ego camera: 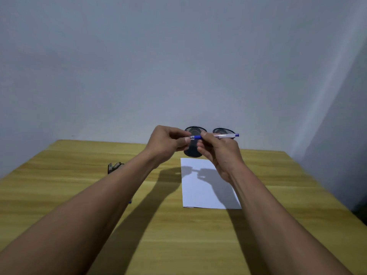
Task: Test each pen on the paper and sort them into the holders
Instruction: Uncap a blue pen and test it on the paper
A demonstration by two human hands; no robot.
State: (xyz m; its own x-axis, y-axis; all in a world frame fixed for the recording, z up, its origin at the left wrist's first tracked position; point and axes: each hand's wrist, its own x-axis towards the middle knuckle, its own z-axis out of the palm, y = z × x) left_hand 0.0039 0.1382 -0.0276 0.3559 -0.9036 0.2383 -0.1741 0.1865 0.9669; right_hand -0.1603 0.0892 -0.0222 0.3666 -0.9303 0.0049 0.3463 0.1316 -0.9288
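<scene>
The fingers [205,135] of the right hand [218,153] are curling round a pen [222,136] and gripping its blue grip section. The clear barrel is lying level and pointing right, ending in a blue cap end. The fingers [181,144] of the left hand [166,143] are curling in and pinching the pen's silver tip end. Both hands are hovering above the worktop [178,235], holding the pen in front of two black mesh holders. The left-side holder [195,130] is showing between the hands and the right-side holder [223,130] is showing behind the barrel. A white paper [200,193] is lying flat below the hands, catching their shadow. A bunch of pens [114,167] is lying beyond the left forearm.
</scene>
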